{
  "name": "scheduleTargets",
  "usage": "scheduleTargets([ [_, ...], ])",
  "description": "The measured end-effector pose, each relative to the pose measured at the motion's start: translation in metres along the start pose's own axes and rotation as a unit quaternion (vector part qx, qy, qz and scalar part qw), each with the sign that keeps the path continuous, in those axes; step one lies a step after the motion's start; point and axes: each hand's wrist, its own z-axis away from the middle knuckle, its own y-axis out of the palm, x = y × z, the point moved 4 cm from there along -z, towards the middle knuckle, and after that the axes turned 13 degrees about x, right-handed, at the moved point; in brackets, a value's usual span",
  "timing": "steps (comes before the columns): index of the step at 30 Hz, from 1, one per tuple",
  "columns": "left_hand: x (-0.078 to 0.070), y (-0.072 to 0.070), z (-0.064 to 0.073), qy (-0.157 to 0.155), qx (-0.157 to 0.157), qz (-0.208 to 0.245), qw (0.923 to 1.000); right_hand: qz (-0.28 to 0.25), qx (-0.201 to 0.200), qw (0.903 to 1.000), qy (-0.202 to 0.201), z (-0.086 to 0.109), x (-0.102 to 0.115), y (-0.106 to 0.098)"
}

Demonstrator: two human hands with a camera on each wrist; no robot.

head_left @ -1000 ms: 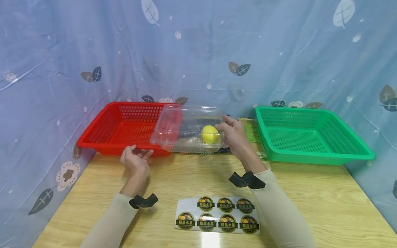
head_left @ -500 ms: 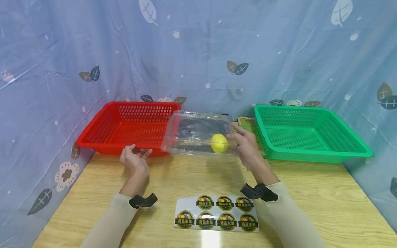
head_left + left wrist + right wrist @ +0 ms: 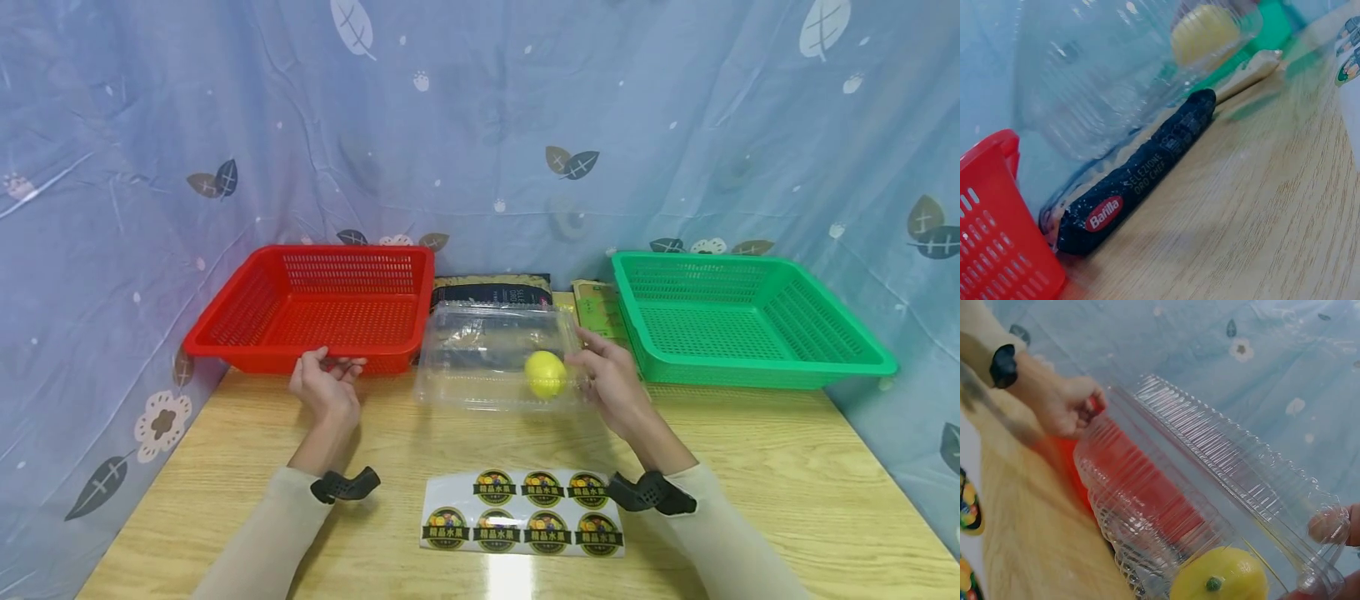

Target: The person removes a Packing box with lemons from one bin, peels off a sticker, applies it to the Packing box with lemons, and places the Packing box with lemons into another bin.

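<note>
My right hand (image 3: 615,379) pinches the right end of a clear plastic fruit box (image 3: 480,354), thumb on its near side. Inside the box, near that hand, lies a yellow lemon (image 3: 545,375); its green stem end shows in the right wrist view. The box hangs over the table in front of a dark packet, tilted in the left wrist view. My left hand (image 3: 327,387) holds the front rim of the red basket (image 3: 307,360), fingers curled under it; the right wrist view shows this left hand (image 3: 1069,409) too.
A green basket (image 3: 765,371) stands at the right. Behind the box lie a dark Barilla packet (image 3: 1141,178) and a yellow-green packet (image 3: 600,312). A sheet of round stickers (image 3: 521,512) lies in front on the wooden table (image 3: 750,467). A blue curtain hangs behind.
My right hand has brought the clear box with the lemon to the right, down and nearer, away from the red basket. The dark packet behind shows more. The left hand has stayed at the rim.
</note>
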Motion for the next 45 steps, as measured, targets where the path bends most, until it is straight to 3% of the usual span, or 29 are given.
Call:
scheduleTargets([
  [14, -0.002, -0.001, 0.000, 0.013, -0.018, 0.018, 0.9996, 0.065, 0.004, 0.9977, 0.019, 0.004, -0.029, -0.007],
  [19, 0.000, -0.002, 0.001, 0.012, -0.017, 0.017, 0.9996, 0.122, 0.004, 0.9921, 0.032, 0.007, -0.031, -0.007],
  [27, 0.001, -0.002, 0.002, 0.004, -0.024, 0.020, 0.9995, 0.161, 0.013, 0.9855, 0.051, 0.008, -0.029, -0.005],
  [32, 0.008, -0.003, 0.005, -0.037, -0.032, 0.046, 0.9977, 0.224, 0.019, 0.9723, 0.063, 0.011, -0.027, -0.007],
  [38, 0.028, -0.002, 0.022, -0.133, -0.029, 0.057, 0.9891, 0.301, 0.016, 0.9499, 0.081, 0.013, -0.019, -0.011],
  [40, 0.033, 0.000, 0.030, -0.159, -0.023, 0.049, 0.9858, 0.309, 0.016, 0.9472, 0.085, 0.014, -0.014, -0.014],
  [42, 0.036, 0.003, 0.036, -0.168, -0.011, 0.037, 0.9851, 0.341, 0.013, 0.9367, 0.080, 0.015, -0.007, -0.016],
  [45, 0.036, 0.011, 0.043, -0.140, 0.023, 0.016, 0.9897, 0.399, 0.000, 0.9144, 0.067, 0.020, 0.004, -0.018],
])
